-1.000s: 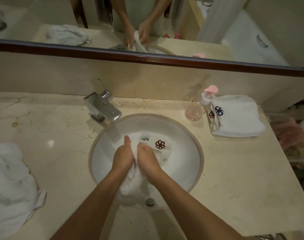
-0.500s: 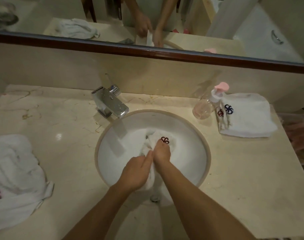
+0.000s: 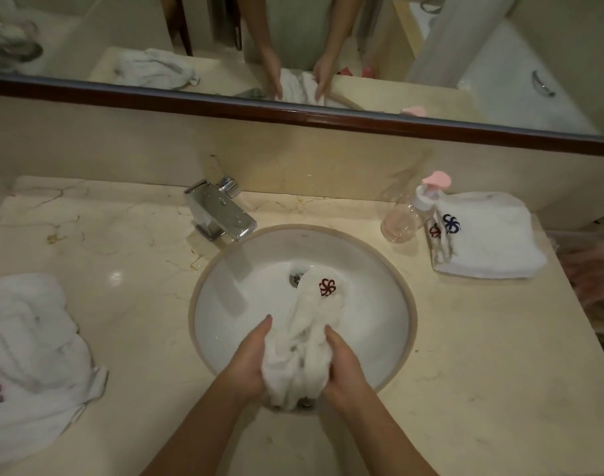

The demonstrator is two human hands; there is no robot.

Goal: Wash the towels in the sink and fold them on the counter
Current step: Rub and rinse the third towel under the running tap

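A white towel (image 3: 304,341) with a dark red flower mark lies bunched in the round white sink (image 3: 379,304). My left hand (image 3: 247,359) grips its near left side and my right hand (image 3: 345,365) grips its near right side, both at the sink's front rim. The far end of the towel reaches toward the drain (image 3: 295,279). A pile of crumpled white towels (image 3: 29,352) lies on the counter at the left. Folded white towels (image 3: 486,235) with red and blue marks sit at the right.
A chrome faucet (image 3: 220,214) stands behind the sink at the left. A clear pump bottle (image 3: 405,218) with a pink top stands between the sink and the folded towels. The marble counter (image 3: 465,372) runs along a wall mirror (image 3: 293,46).
My hands have drawn apart and back toward the sink's front rim, each gripping a side of the towel, which now lies stretched toward the drain instead of squeezed between them.
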